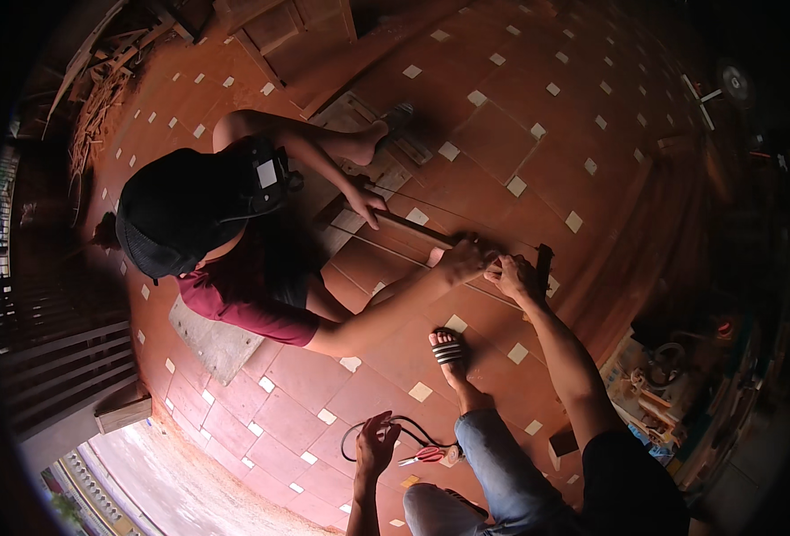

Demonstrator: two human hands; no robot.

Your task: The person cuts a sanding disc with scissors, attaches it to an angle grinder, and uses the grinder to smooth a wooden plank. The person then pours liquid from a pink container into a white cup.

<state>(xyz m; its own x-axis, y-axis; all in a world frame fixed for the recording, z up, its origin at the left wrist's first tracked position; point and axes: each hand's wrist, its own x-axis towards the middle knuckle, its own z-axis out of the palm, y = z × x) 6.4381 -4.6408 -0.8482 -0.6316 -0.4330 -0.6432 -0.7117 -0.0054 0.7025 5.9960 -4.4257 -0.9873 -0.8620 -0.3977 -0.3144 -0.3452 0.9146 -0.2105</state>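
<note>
Red-handled pliers (426,456) lie on the tiled floor (493,134) nearest us, just beside a loop of black cord (386,427), and our left hand (375,444) hangs over them with fingers loosely curled, holding nothing we can make out. If we reach blind, we judge we could snag the cord and drag the pliers aside. Farther out, our right hand (515,277) is closed on the long wooden strip (430,234) lying across the tiles, touching a co-worker's hand (466,259) gripped on the same strip. With fingers this crowded, a twist or slip could pinch somebody. Our sandalled foot (448,350) sits near that end, so a dropped strip might land on toes. The co-worker's other hand (365,204) presses the far end.
</note>
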